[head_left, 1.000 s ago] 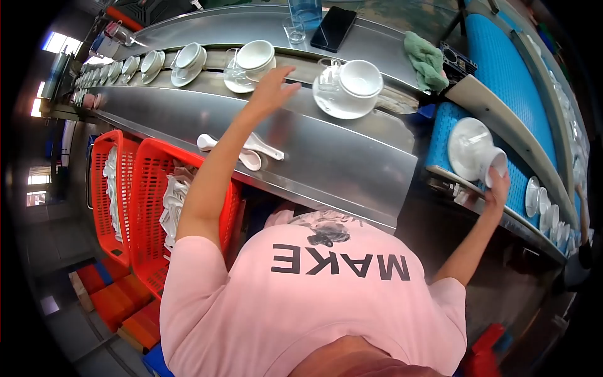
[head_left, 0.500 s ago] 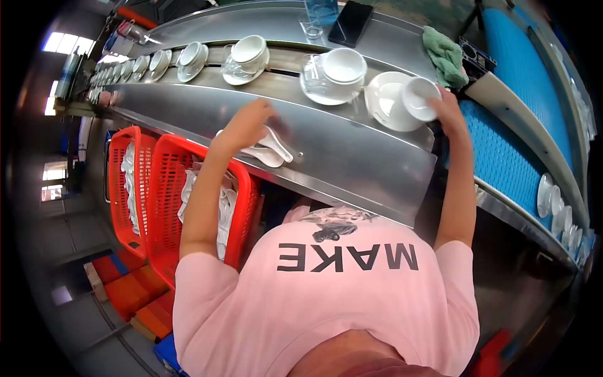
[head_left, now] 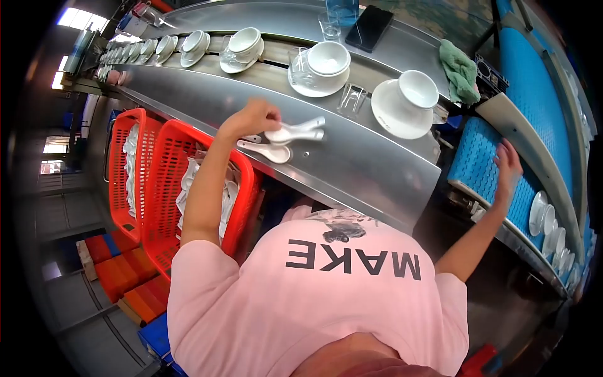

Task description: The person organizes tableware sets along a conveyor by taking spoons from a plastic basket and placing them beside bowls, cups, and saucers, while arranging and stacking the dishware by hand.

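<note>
My left hand (head_left: 252,119) is closed on white spoons (head_left: 300,131), held over the steel ledge (head_left: 370,164). Another white spoon (head_left: 271,152) lies on the ledge just below them. Out to the right, my right hand (head_left: 507,164) has its fingers apart over the blue mesh belt (head_left: 475,157) and holds nothing. A white bowl (head_left: 418,88) sits on a white plate (head_left: 396,116) at the right end of the line, with an upright clear glass (head_left: 351,100) to the left of it. Further left, a bowl (head_left: 328,58) stands on a plate beside another glass.
More bowl-and-plate sets (head_left: 244,41) run off to the left. A phone (head_left: 370,28), a glass (head_left: 329,26) and a green cloth (head_left: 459,72) are on the far ledge. Red baskets (head_left: 160,188) stand at the near left. Dishes (head_left: 548,223) line the blue belt's lower right.
My right hand has let go of the bowl, now on its plate, and moved right over the blue belt. My left hand has lifted spoons off the ledge. A glass now shows between the sets.
</note>
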Motion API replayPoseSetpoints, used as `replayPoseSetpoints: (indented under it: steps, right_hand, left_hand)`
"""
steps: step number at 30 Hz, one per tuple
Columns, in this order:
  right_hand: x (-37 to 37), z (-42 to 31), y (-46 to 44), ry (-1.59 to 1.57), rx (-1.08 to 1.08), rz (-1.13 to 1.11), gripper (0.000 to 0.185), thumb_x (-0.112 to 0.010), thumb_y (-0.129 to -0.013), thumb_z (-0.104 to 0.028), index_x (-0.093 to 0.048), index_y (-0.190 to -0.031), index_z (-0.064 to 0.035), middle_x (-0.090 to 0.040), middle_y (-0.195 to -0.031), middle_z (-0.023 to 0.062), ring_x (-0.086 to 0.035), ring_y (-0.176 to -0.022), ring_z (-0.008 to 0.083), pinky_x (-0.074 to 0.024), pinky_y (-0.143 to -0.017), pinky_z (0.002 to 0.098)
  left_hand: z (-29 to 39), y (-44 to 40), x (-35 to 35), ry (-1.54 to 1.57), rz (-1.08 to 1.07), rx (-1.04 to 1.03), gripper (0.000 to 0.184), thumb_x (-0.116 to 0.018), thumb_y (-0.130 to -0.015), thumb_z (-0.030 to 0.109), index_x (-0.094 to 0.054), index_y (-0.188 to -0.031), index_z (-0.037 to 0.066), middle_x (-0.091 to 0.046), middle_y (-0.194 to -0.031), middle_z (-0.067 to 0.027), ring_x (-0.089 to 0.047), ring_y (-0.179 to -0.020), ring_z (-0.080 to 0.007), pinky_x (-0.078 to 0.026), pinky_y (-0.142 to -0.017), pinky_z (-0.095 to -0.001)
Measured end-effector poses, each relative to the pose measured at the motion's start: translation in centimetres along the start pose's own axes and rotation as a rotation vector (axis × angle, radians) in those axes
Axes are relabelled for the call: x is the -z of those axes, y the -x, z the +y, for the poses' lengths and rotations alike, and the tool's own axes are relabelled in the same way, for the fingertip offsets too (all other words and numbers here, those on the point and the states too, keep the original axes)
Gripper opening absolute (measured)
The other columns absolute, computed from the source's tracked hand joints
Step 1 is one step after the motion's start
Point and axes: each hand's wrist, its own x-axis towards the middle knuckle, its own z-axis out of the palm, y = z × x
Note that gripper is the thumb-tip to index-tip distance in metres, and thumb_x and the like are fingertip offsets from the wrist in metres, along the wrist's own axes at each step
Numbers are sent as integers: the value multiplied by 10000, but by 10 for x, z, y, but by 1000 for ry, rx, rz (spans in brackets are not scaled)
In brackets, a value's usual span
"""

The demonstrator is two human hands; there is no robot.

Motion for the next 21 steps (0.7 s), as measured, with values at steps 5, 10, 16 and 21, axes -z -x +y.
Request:
replayPoseSetpoints:
  steps: [5, 10, 16, 21]
  right_hand:
    - [157, 99, -18, 857, 82, 795, 313, -520, -795, -211, -588, -1053, -46, -579, -1051, 178, -558, -943, 309, -416, -835, 364]
    - [266, 167, -25, 1351, -128, 895, 451, -498, -799, -386, -603, -964, 21, -592, -928, 247, -574, -849, 375, -441, -740, 455]
    - [362, 284, -70, 84, -727, 484, 412, -554, -766, -427, -560, -832, -20, -549, -761, 114, -526, -643, 223, -446, -562, 344]
    - [346, 263, -88, 26, -898, 305, 396, -579, -753, -393, -497, -1005, -98, -529, -811, 108, -512, -677, 225, -431, -534, 385]
  left_hand:
    - [-9, -5, 5, 98, 385, 204, 195, -610, -695, 159, -587, -733, -31, -552, -596, -56, -476, -574, -98, -406, -556, -271]
    - [-40, -38, -5, 190, 595, 372, 197, -555, -717, 184, -600, -786, 5, -608, -649, -98, -591, -578, -169, -451, -512, -311]
    - [10, -59, -20, 345, 619, 215, 296, -584, -753, 218, -583, -954, 1, -624, -678, -96, -592, -574, -155, -473, -528, -268]
    - [50, -110, -62, 79, 481, -67, 542, -617, -725, 311, -463, -1182, 66, -543, -1044, -208, -550, -928, -257, -433, -811, -328]
